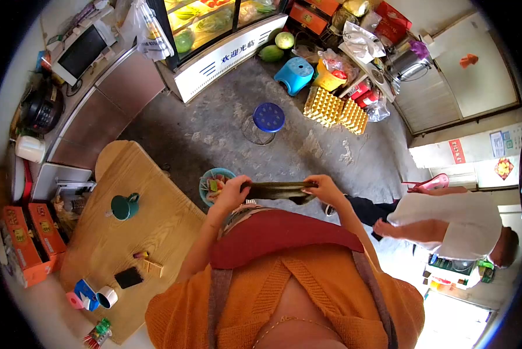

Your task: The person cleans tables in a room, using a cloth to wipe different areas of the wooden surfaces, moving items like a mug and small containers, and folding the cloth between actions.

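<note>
Left hand [233, 189] and right hand [325, 187] each pinch shut on one end of a dark olive strip [278, 189], stretched taut just right of the wooden table [156, 227]. On the table: one green mug [124, 206]. Beyond the table: fridge sign [231, 53] reads 欢迎光临, two stools [268, 117], two yellow egg-tray stacks [324, 106].

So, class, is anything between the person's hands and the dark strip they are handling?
Nothing visible. The left hand pinches one end of the dark strip and the right hand the other, both touching it directly.
</note>
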Available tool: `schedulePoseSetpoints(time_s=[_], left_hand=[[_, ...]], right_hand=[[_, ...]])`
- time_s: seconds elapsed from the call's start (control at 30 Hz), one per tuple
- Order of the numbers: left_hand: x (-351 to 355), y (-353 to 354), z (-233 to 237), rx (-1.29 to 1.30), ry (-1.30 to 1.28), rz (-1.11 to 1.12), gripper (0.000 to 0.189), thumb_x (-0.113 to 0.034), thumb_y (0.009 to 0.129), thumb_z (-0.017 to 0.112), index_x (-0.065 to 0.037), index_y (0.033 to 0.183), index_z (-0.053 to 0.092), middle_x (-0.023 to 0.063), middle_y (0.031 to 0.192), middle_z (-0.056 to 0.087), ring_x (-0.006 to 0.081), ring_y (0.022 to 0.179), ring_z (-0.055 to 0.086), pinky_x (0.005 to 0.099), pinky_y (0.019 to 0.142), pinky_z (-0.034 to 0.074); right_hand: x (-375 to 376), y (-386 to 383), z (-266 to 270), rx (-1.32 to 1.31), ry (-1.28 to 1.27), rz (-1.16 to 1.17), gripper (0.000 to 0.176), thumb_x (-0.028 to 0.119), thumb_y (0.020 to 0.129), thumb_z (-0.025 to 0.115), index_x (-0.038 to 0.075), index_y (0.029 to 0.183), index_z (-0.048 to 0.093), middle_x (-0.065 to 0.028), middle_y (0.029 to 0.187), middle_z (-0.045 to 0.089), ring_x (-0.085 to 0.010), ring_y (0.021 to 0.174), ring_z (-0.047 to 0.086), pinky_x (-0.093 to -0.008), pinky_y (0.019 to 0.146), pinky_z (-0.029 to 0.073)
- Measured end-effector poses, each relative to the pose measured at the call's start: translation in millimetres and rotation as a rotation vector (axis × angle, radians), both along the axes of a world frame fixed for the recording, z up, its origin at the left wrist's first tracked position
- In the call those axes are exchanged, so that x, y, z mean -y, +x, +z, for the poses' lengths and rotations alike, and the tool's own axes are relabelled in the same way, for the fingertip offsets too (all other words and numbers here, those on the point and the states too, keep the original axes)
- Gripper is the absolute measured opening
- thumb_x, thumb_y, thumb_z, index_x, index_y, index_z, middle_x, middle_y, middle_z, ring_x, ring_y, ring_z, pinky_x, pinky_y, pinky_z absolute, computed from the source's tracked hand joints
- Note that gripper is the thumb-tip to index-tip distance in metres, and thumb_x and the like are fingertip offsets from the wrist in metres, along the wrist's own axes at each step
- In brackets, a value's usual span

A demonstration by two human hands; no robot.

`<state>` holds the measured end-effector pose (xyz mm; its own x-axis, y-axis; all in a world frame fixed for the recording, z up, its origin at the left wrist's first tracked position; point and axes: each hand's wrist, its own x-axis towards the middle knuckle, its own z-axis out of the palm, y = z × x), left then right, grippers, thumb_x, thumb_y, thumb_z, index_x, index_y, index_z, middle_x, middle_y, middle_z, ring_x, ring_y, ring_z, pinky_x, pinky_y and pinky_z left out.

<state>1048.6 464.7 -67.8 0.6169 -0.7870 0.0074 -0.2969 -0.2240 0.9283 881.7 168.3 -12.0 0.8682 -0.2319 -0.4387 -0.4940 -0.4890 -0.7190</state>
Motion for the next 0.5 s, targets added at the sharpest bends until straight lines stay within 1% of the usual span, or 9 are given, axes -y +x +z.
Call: schedulePoseSetpoints(time_s=[0.03, 0.07, 0.1, 0.13, 0.2, 0.37, 0.43, 0.47, 0.5], left_hand=[[6.2, 8.8, -3.6, -0.008, 0.005, 0.005, 0.014, -0.002, 0.09, 0.062, 0.0, 0.105, 0.062, 0.0172, 0.09, 0.065, 0.0305, 0.084, 0.064, 0.0392, 0.075, 0.05], [9.1, 18.1, -6.4, 0.049, -0.007, 0.019, 0.013, -0.002, 0.091, 0.061, 0.0, 0.104, 0.062, 0.0166, 0.089, 0.065, 0.0285, 0.083, 0.064, 0.0383, 0.075, 0.05], [10.7, 27.3, -1.4, 0.111, -0.02, 0.032, 0.012, -0.003, 0.092, 0.06, 0.0, 0.104, 0.062, 0.016, 0.089, 0.065, 0.0265, 0.082, 0.064, 0.0374, 0.075, 0.05], [10.1, 35.9, 4.2, 0.116, -0.013, 0.035, 0.012, -0.003, 0.092, 0.06, 0.0, 0.104, 0.062, 0.016, 0.089, 0.065, 0.0265, 0.082, 0.064, 0.0374, 0.075, 0.05], [11.4, 54.3, 17.1, -0.074, 0.109, 0.081, 0.011, -0.004, 0.093, 0.06, 0.001, 0.102, 0.064, 0.0143, 0.088, 0.065, 0.0228, 0.08, 0.063, 0.0357, 0.073, 0.05], [4.8, 100.5, 10.7, -0.233, 0.181, 0.189, 0.012, -0.008, 0.091, 0.066, 0.002, 0.096, 0.065, 0.0115, 0.082, 0.064, 0.0208, 0.073, 0.059, 0.0336, 0.069, 0.048], [-0.5, 110.4, 20.2, -0.103, 0.041, 0.245, 0.011, -0.008, 0.089, 0.068, 0.003, 0.093, 0.065, 0.0111, 0.082, 0.064, 0.0207, 0.074, 0.06, 0.0328, 0.068, 0.048], [-0.4, 116.2, 20.4, 0.008, -0.077, 0.27, 0.009, -0.005, 0.088, 0.067, 0.004, 0.09, 0.067, 0.0095, 0.076, 0.061, 0.0193, 0.064, 0.056, 0.0339, 0.062, 0.046], [-2.4, 123.6, 20.9, 0.011, -0.073, 0.283, 0.009, -0.005, 0.088, 0.067, 0.004, 0.09, 0.067, 0.0095, 0.076, 0.061, 0.0193, 0.064, 0.056, 0.0339, 0.062, 0.046]], right_hand=[[12.9, 8.5, 1.6, 0.026, 0.092, -0.012, 0.023, 0.015, 0.083, 0.074, 0.002, 0.101, 0.07, -0.0091, 0.082, 0.07, -0.0169, 0.077, 0.064, -0.0314, 0.071, 0.05], [21.6, 16.4, 1.6, 0.125, -0.065, 0.063, 0.022, 0.014, 0.086, 0.072, -0.001, 0.102, 0.07, -0.0053, 0.08, 0.068, -0.0113, 0.076, 0.06, -0.0295, 0.07, 0.049], [21.8, 24.0, 3.7, 0.126, -0.054, 0.064, 0.022, 0.014, 0.086, 0.072, -0.001, 0.102, 0.07, -0.0053, 0.08, 0.068, -0.0113, 0.076, 0.06, -0.0295, 0.07, 0.049], [23.0, 33.1, 6.0, 0.091, 0.052, -0.003, 0.021, 0.014, 0.087, 0.071, -0.001, 0.101, 0.07, -0.004, 0.079, 0.067, -0.0103, 0.075, 0.058, -0.029, 0.069, 0.048], [21.5, 54.0, 16.8, 0.09, 0.2, -0.093, 0.022, 0.018, 0.093, 0.066, -0.002, 0.1, 0.07, -0.0004, 0.079, 0.064, -0.0096, 0.074, 0.056, -0.0282, 0.069, 0.047], [28.7, 105.1, 2.7, 0.005, 0.334, -0.094, 0.036, 0.03, 0.1, 0.057, -0.005, 0.101, 0.067, 0.0014, 0.081, 0.063, -0.0083, 0.075, 0.055, -0.0283, 0.069, 0.047], [24.8, 133.8, 9.0, -0.022, 0.413, -0.107, 0.035, 0.03, 0.099, 0.058, -0.004, 0.105, 0.067, 0.0013, 0.083, 0.063, -0.008, 0.076, 0.056, -0.0284, 0.07, 0.047], [21.7, 146.3, 24.8, -0.088, 0.507, -0.171, 0.036, 0.031, 0.099, 0.059, -0.003, 0.107, 0.066, 0.0011, 0.083, 0.064, -0.0087, 0.078, 0.057, -0.0273, 0.072, 0.048], [21.1, 160.6, 31.4, -0.091, 0.51, -0.157, 0.036, 0.031, 0.099, 0.059, -0.003, 0.107, 0.066, 0.0011, 0.083, 0.064, -0.0087, 0.078, 0.057, -0.0273, 0.072, 0.048]])
